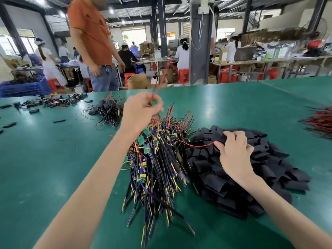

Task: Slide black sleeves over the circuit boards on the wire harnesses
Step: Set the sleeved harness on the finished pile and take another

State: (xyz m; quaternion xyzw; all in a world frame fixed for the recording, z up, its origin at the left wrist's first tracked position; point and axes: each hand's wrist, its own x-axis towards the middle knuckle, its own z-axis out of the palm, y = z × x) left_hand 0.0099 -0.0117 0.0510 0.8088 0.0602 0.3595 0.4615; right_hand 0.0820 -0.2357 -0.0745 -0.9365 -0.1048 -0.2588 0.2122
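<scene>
Here, the left grip point(142, 112) pinches one circuit board point(154, 102); the right grip point(233, 153) pinches one black sleeve point(220, 138).

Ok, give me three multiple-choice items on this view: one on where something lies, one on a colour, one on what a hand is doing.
1. Where does the pile of black sleeves lie relative to the heap of wire harnesses?
A. to its left
B. to its right
C. underneath it

2. What colour is the table?
A. green
B. white
C. brown

3. What is the left hand doing?
A. lying flat on the table
B. holding a circuit board up above the heap
C. hanging open off the table edge

Answers:
1 B: the pile sits on the right, where the right hand grips one black sleeve.
2 A: the bare surface is green.
3 B: the fingers are curled round the green board, with a red wire trailing from it.
</scene>
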